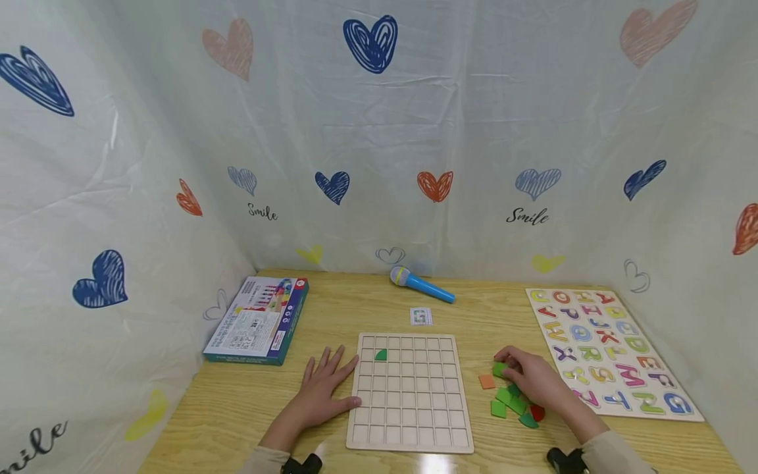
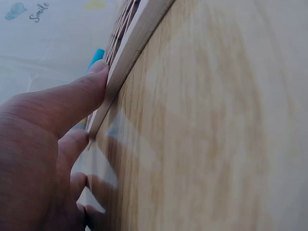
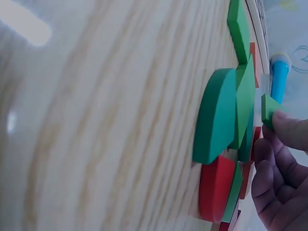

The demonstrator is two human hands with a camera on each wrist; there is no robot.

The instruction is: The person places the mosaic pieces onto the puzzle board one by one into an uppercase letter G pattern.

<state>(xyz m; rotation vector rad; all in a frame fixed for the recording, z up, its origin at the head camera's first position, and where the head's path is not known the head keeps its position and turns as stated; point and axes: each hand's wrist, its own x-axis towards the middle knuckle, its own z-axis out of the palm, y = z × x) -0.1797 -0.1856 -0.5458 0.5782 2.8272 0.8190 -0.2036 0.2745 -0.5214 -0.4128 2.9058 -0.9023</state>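
Observation:
My right hand pinches a light green tile between thumb and fingers, over a small pile of pieces right of the board. The pile holds several green squares, dark green quarter-circle pieces and a red piece; the hand hides part of it. An orange square lies at the pile's left side. With fingers spread, my left hand rests on the table, its thumb and index fingertip touching the left edge of the wooden grid board. One green quarter-circle piece sits in an upper-left cell.
Behind the board lie a small printed card and a blue toy microphone. A flat box is at the back left. An alphabet puzzle board lies on the right. A heart-patterned curtain surrounds the table.

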